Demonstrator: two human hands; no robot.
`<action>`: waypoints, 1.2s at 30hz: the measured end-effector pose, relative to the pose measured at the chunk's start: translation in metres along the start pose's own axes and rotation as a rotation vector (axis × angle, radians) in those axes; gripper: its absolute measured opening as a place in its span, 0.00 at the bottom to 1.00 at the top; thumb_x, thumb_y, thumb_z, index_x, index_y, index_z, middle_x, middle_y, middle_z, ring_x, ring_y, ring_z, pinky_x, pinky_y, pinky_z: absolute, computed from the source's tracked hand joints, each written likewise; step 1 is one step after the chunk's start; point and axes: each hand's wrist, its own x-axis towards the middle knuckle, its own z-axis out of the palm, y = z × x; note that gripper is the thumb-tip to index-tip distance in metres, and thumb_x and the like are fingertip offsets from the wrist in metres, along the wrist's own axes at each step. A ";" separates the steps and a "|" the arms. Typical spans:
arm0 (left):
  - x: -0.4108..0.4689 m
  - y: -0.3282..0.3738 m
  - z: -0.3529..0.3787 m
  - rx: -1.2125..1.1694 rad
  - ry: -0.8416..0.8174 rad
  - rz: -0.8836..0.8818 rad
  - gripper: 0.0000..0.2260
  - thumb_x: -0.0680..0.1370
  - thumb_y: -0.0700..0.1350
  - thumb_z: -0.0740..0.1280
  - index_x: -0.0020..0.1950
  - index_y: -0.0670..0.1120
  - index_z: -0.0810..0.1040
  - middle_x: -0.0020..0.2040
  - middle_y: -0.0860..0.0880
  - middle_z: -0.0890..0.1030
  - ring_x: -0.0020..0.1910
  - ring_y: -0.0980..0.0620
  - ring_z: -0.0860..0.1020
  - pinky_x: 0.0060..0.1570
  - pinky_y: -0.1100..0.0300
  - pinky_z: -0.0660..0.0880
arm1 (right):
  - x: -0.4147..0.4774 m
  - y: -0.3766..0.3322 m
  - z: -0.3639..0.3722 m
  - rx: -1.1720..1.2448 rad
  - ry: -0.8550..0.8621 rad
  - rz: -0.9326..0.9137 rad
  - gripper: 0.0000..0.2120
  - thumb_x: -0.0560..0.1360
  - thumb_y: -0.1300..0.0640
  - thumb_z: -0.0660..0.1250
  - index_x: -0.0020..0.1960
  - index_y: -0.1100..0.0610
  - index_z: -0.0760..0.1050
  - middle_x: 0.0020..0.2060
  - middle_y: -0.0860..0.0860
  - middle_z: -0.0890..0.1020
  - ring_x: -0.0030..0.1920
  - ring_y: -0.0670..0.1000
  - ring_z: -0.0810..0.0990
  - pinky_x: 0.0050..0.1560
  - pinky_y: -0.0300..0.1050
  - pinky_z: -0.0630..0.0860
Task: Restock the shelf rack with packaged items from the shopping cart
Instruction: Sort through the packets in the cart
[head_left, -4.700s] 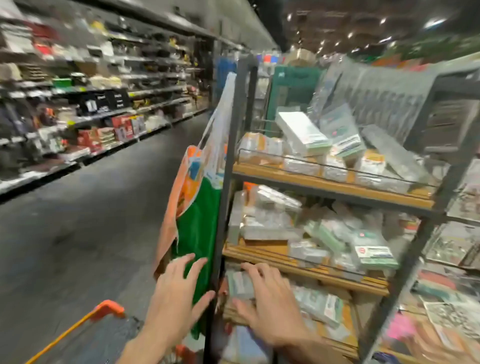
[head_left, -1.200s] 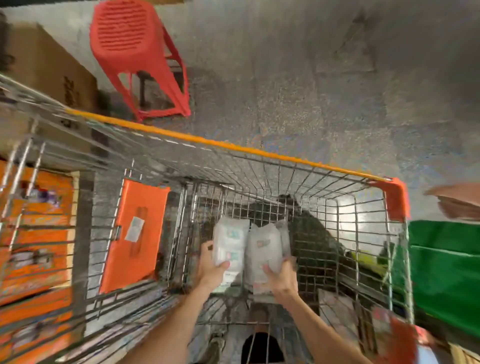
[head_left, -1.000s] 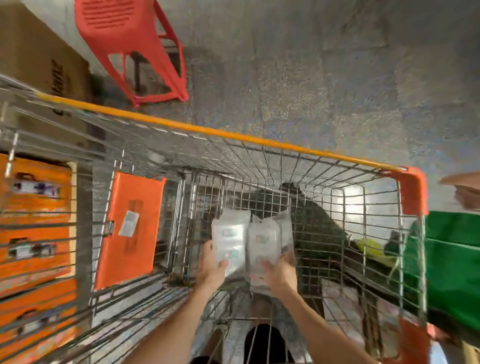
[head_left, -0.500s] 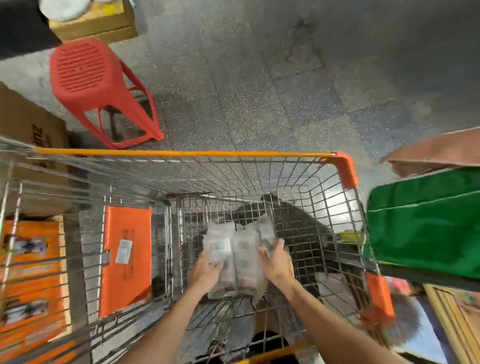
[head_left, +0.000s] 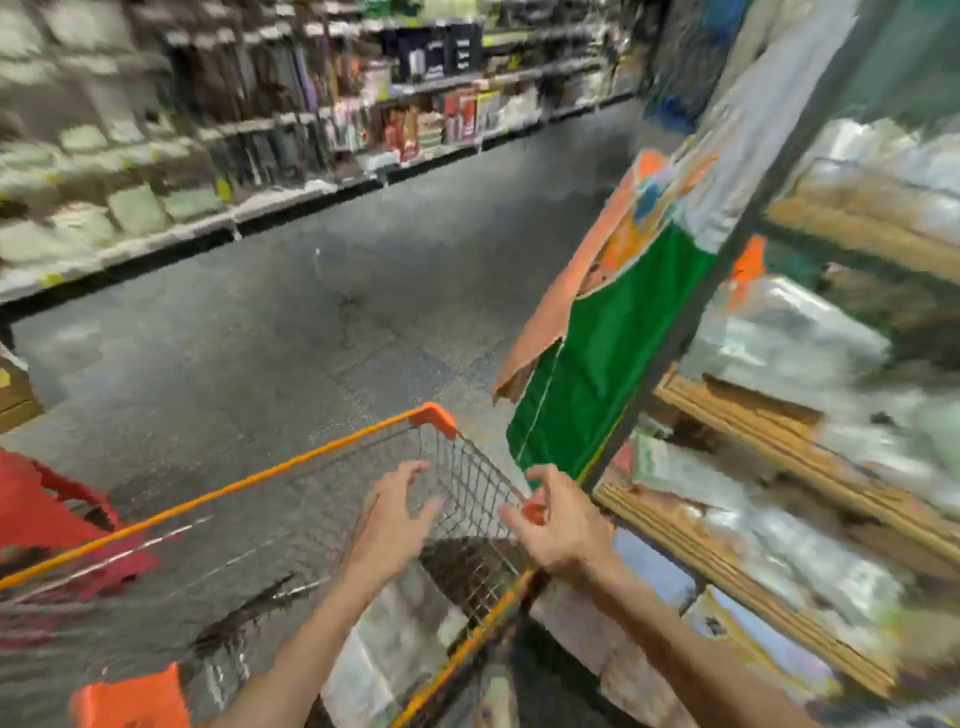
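Because both hands hover empty over the shopping cart (head_left: 260, 475), the left hand (head_left: 400, 519) spread wide and the right hand (head_left: 563, 525) loosely curled, neither grip holds stock. Packaged items (head_left: 384, 654) lie in the cart's basket; the shelf rack (head_left: 753, 431) stands just beside it, to the right. Risk: a hasty grab could let slick packets slip, or the hanging green bag (head_left: 597, 364) could snag an arm. Motion blur leaves no label readable.

A grey speckled floor (head_left: 291, 332) stretches ahead; blurred, stocked shelves (head_left: 260, 135) line its left side. A red stool (head_left: 41, 509) stands at lower left.
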 end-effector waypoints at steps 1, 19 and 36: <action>-0.001 0.021 -0.001 0.039 -0.006 0.078 0.19 0.74 0.45 0.72 0.64 0.49 0.74 0.58 0.48 0.77 0.61 0.50 0.74 0.61 0.58 0.67 | -0.011 0.001 -0.018 -0.007 0.064 -0.005 0.25 0.72 0.39 0.68 0.63 0.48 0.68 0.47 0.43 0.73 0.45 0.43 0.72 0.45 0.38 0.66; -0.015 0.508 0.144 0.120 -0.162 1.031 0.17 0.76 0.54 0.68 0.63 0.52 0.73 0.50 0.52 0.77 0.49 0.52 0.75 0.47 0.57 0.69 | -0.151 0.128 -0.426 -0.187 0.931 0.177 0.22 0.75 0.38 0.63 0.63 0.50 0.67 0.56 0.45 0.74 0.58 0.46 0.73 0.58 0.45 0.71; 0.019 0.641 0.274 0.398 -0.495 0.900 0.40 0.69 0.69 0.68 0.73 0.47 0.66 0.63 0.48 0.79 0.59 0.47 0.77 0.62 0.47 0.73 | -0.081 0.214 -0.580 -0.367 0.725 0.532 0.40 0.74 0.36 0.63 0.74 0.61 0.56 0.66 0.61 0.72 0.64 0.61 0.73 0.60 0.54 0.72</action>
